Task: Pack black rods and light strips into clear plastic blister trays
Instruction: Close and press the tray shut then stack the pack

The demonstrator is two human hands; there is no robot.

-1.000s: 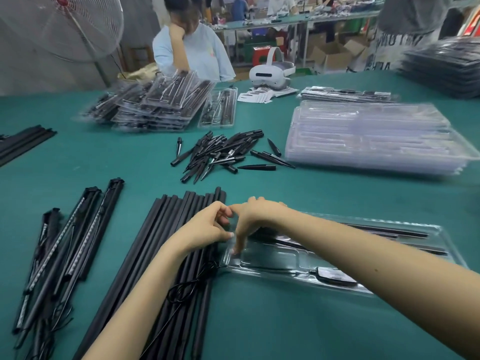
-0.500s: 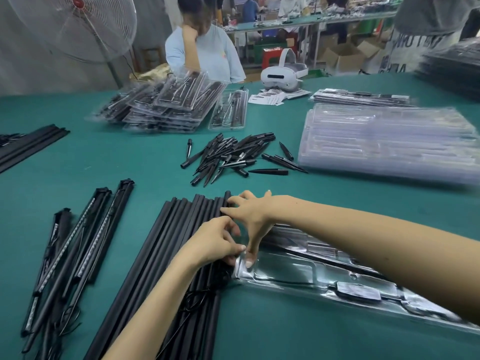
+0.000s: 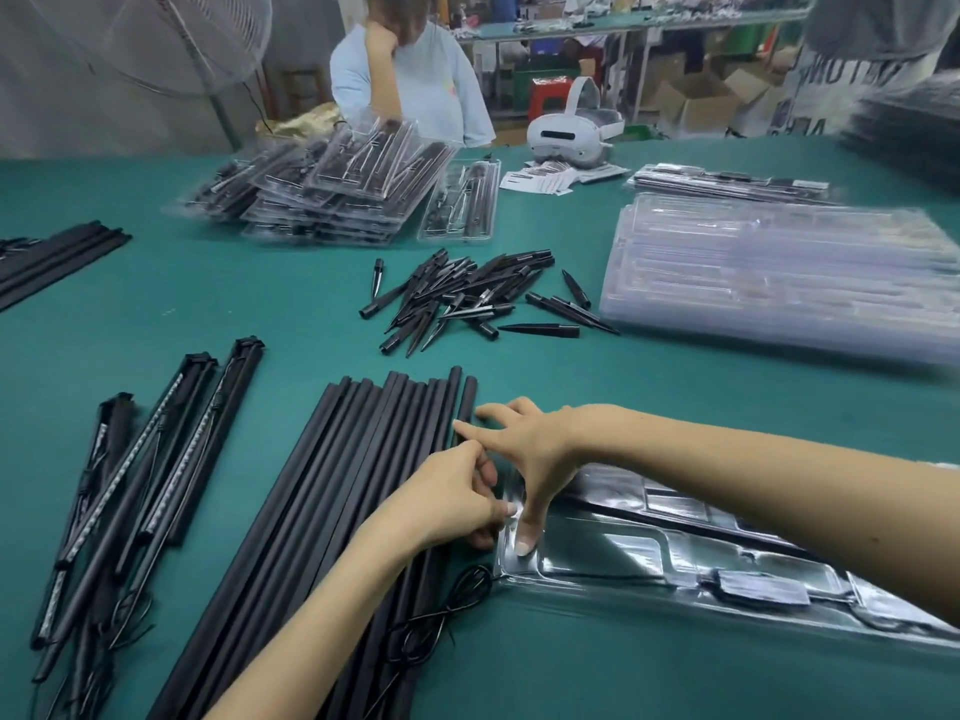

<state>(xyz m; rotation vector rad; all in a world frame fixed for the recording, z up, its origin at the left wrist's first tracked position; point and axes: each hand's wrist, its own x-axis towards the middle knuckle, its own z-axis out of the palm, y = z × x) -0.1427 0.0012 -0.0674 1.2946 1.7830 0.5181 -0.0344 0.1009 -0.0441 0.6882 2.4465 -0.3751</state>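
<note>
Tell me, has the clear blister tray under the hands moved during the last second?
Yes. The blister tray has turned: its left end stays beside the row of black rods, but its right end swung toward the person.

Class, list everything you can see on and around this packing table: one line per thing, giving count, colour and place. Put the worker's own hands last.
Table: one, green, fills the view.
Black rods: about a dozen, black, laid side by side, near centre.
Light strips: a few, black and white, near left.
Blister tray: one, clear, near right, partly filled.
Cable: one, black, coiled beside the tray's near corner.
Spikes: loose pile, black, centre.
Empty trays: stack, clear, right.
Packed trays: pile, clear with black contents, far left of centre.
Headset: one, white, far edge.
Fan: one, grey, far left.
Seated person: one, pale blue shirt, across the table.
Left hand: fingers pinching the tray's end.
Right hand: thumb pressing the tray.
</note>
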